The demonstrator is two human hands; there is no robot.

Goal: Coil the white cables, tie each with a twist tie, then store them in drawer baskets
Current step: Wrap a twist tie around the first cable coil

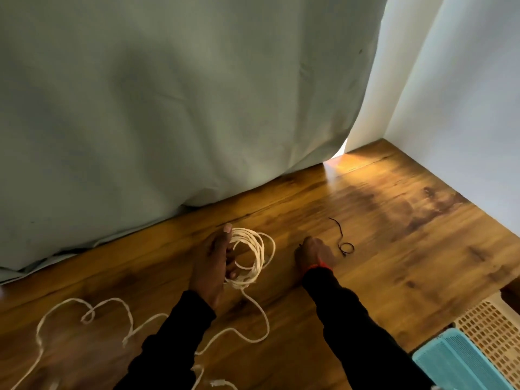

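My left hand grips a coil of white cable just above the wooden table, thumb up and fingers through the loops. The cable's loose tail trails toward me and to the left in wavy loops. A little to the right of the coil, my right hand rests on the table, fingers curled, and I see nothing in it. A thin black twist tie with a small loop at its end lies just right of that hand, apart from it.
A pale green curtain hangs along the table's far edge. White wall borders the right side. At the lower right, past the table's edge, sit a cream perforated basket and a blue one.
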